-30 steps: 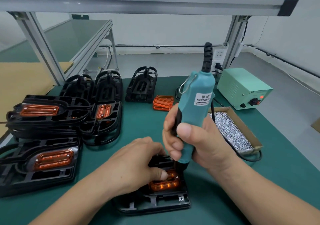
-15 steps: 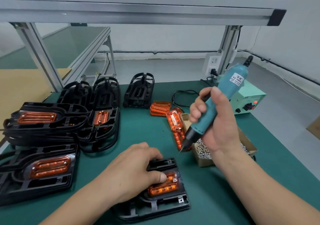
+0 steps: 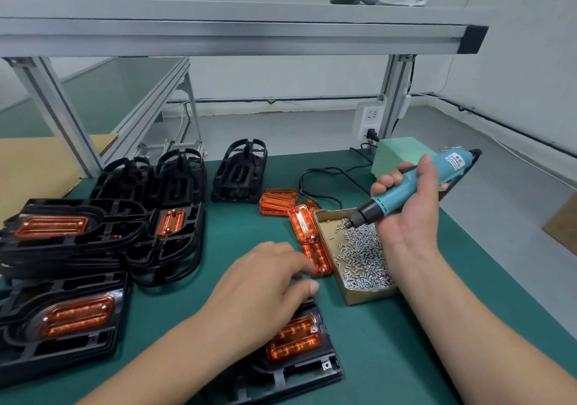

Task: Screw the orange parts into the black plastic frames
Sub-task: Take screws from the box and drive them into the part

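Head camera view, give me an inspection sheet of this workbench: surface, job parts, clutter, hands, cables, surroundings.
Surface: green bench mat, no spills seen.
Job's things: near black frame holds an orange part with one screw showing at its right end; fitted frames stacked left; empty frames at back; loose orange parts beside the cardboard box of screws.
Clutter: nothing seen.
Hands: left hand lies over the near frame's far end, fingers relaxed; right hand grips the electric screwdriver, bit over the box.
Cables: black cable looped on the mat by the green power unit.
Surroundings: aluminium shelf frame overhead; wall socket behind.
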Tool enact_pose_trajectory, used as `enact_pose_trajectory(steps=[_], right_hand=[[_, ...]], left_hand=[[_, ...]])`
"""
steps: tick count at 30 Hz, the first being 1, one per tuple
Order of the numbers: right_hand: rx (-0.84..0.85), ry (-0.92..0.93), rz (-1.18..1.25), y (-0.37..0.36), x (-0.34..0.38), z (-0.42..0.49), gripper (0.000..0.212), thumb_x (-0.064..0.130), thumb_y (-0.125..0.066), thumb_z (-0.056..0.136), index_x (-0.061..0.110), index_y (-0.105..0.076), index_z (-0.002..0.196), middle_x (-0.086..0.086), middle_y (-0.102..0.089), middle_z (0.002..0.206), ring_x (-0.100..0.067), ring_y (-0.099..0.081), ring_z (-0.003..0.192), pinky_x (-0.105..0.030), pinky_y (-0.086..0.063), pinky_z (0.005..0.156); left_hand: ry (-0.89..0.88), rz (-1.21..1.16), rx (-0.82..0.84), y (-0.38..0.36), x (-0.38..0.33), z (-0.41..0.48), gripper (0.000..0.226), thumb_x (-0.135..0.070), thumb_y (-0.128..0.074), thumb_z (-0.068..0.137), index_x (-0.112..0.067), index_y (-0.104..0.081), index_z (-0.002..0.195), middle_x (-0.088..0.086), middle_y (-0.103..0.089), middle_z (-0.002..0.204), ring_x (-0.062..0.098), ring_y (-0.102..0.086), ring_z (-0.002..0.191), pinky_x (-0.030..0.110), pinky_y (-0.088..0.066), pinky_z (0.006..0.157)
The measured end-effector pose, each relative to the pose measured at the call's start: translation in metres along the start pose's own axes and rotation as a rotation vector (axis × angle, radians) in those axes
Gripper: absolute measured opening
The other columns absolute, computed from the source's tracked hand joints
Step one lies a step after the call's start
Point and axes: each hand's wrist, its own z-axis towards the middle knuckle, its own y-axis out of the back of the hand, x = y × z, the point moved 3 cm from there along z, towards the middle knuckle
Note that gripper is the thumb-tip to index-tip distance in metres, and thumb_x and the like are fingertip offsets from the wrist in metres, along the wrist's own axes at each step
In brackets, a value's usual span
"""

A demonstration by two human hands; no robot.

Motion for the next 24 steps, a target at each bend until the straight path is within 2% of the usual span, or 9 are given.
enact_pose_trajectory(steps=[3, 6, 8, 11, 13, 16, 19, 24], right_hand=[[-0.071, 0.046, 0.05, 0.004, 0.01, 0.008, 0.029, 0.037, -0.071, 0.101, 0.013, -0.059, 0.091, -0.001, -0.052, 0.071, -0.013, -0.056, 0.061, -0.027, -0.052, 0.059], [-0.137, 0.079, 0.084, 0.009, 0.018, 0.015, 0.029, 0.036, -0.07, 0.102, 0.013, -0.057, 0.089, 0.0, -0.053, 0.07, -0.013, -0.055, 0.061, -0.027, -0.051, 0.059], [-0.164, 0.092, 0.087, 0.013, 0.02, 0.019, 0.028, 0.035, -0.07, 0.102, 0.014, -0.057, 0.089, 0.0, -0.053, 0.07, -0.012, -0.055, 0.061, -0.026, -0.051, 0.059], [-0.178, 0.096, 0.074, 0.018, 0.02, 0.02, 0.027, 0.034, -0.069, 0.103, 0.013, -0.056, 0.092, 0.0, -0.052, 0.071, -0.012, -0.054, 0.061, -0.026, -0.05, 0.059], [-0.178, 0.099, 0.061, 0.019, 0.02, 0.021, 0.027, 0.034, -0.069, 0.103, 0.013, -0.056, 0.093, 0.0, -0.052, 0.071, -0.012, -0.054, 0.06, -0.027, -0.051, 0.058], [-0.173, 0.095, 0.051, 0.02, 0.019, 0.021, 0.027, 0.033, -0.069, 0.103, 0.013, -0.055, 0.092, 0.0, -0.052, 0.07, -0.013, -0.055, 0.059, -0.027, -0.05, 0.057], [-0.171, 0.088, 0.033, 0.019, 0.018, 0.021, 0.026, 0.032, -0.068, 0.103, 0.013, -0.056, 0.092, -0.001, -0.051, 0.07, -0.013, -0.054, 0.059, -0.027, -0.05, 0.057], [-0.174, 0.087, 0.029, 0.018, 0.019, 0.021, 0.024, 0.03, -0.067, 0.103, 0.013, -0.056, 0.091, 0.0, -0.051, 0.069, -0.013, -0.054, 0.058, -0.026, -0.049, 0.056]], left_hand=[[-0.099, 0.0, -0.022, -0.005, -0.014, 0.021, 0.018, -0.044, -0.06, 0.102, -0.038, -0.072, 0.116, -0.022, -0.064, 0.104, 0.002, -0.05, 0.105, 0.031, -0.049, 0.092], [-0.218, 0.056, 0.012, -0.016, -0.03, 0.047, 0.02, -0.041, -0.06, 0.105, -0.034, -0.075, 0.116, -0.017, -0.066, 0.104, 0.011, -0.049, 0.104, 0.036, -0.05, 0.091], [-0.285, 0.146, 0.077, -0.028, -0.04, 0.064, 0.023, -0.042, -0.058, 0.105, -0.031, -0.077, 0.11, -0.013, -0.068, 0.098, 0.015, -0.048, 0.098, 0.038, -0.049, 0.09], [-0.299, 0.289, 0.143, -0.04, -0.049, 0.083, 0.025, -0.044, -0.061, 0.1, -0.028, -0.079, 0.096, -0.008, -0.068, 0.086, 0.02, -0.051, 0.094, 0.037, -0.044, 0.077], [-0.268, 0.301, 0.172, -0.043, -0.052, 0.091, 0.021, -0.046, -0.068, 0.095, -0.03, -0.081, 0.097, -0.007, -0.071, 0.085, 0.021, -0.056, 0.094, 0.035, -0.034, 0.072], [-0.214, 0.269, 0.26, -0.044, -0.056, 0.098, 0.016, -0.044, -0.075, 0.09, -0.029, -0.079, 0.093, -0.009, -0.069, 0.081, 0.02, -0.058, 0.089, 0.036, -0.037, 0.078], [-0.21, 0.228, 0.326, -0.047, -0.059, 0.099, 0.002, -0.032, -0.074, 0.092, -0.032, -0.076, 0.092, -0.011, -0.07, 0.086, 0.018, -0.062, 0.093, 0.042, -0.045, 0.095], [-0.194, 0.166, 0.319, -0.05, -0.053, 0.095, 0.004, -0.029, -0.068, 0.096, -0.031, -0.071, 0.096, -0.011, -0.072, 0.091, 0.016, -0.061, 0.097, 0.045, -0.036, 0.108]])
